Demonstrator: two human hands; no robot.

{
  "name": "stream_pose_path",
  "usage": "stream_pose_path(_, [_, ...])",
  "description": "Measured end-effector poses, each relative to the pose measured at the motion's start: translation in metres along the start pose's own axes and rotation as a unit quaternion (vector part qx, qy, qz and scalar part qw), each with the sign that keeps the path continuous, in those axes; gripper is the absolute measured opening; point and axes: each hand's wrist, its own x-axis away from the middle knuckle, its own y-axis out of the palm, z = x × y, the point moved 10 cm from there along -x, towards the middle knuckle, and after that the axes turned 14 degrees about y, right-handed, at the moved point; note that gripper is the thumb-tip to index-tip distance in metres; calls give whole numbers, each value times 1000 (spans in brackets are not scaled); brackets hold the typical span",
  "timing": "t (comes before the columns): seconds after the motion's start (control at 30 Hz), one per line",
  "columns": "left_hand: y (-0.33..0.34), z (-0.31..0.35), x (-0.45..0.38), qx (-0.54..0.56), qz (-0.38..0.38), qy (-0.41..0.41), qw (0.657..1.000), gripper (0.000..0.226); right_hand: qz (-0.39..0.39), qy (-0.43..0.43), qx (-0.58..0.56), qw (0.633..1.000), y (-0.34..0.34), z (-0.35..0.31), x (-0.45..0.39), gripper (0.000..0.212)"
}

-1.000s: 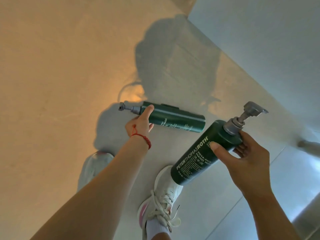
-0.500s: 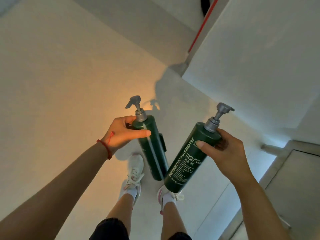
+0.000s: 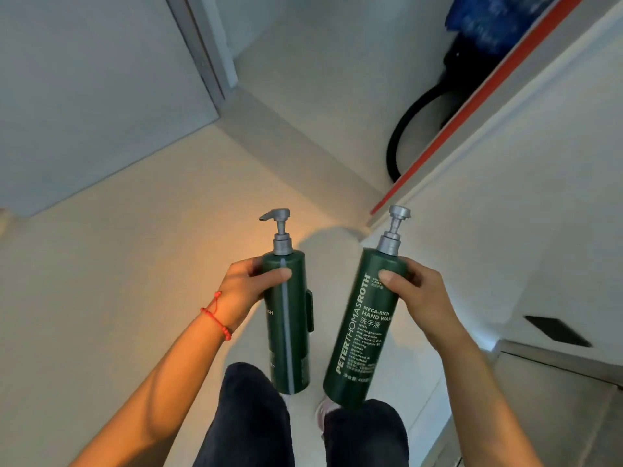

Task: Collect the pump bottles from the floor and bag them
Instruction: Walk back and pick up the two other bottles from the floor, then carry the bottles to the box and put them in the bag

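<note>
Two dark green pump bottles with grey pump heads are held up in front of me, clear of the floor. My left hand [image 3: 244, 288] grips the left pump bottle [image 3: 290, 328] near its shoulder; it stands upright with its spout pointing left. My right hand [image 3: 418, 298] grips the right pump bottle [image 3: 362, 328], which leans slightly right and shows white lettering. The two bottles are side by side, a small gap between them. No bag is in view.
Pale floor [image 3: 135, 264] lies below, with my legs in dark trousers [image 3: 256, 419] at the bottom. A white wall with a red strip [image 3: 472, 116] runs on the right, a black hose [image 3: 404, 129] and blue object [image 3: 482, 25] behind it. A grey door [image 3: 84, 79] is at left.
My left hand picked the second bottle off the floor and raised it upright. Both bottles now sit higher and closer to vertical, and the view has tilted up toward the walls.
</note>
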Motion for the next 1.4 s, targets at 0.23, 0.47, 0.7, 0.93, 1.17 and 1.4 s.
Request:
stream_pose_path(0.23, [-51,72,45,30,133,55,989,7,-26,-32,-16,999,59,-73,20,11])
stream_pose_path(0.47, [-99,96,101,40,294,94,950,3,-133,-47,42,989,122,-123,16,9])
stream_pose_path(0.7, [-123,81,192,94,455,118,878,20,-283,-51,145,947,209,-136,43,20])
stream_pose_path(0.93, [-152,37,333,162,624,117,756,10,-399,-91,259,875,325,-108,112,15])
stream_pose_path(1.17, [-160,-19,497,195,762,122,605,4,-512,-118,372,765,437,-28,224,13])
stream_pose_path(1.4, [-147,-70,662,212,831,125,499,7,-599,-124,433,662,518,77,369,13])
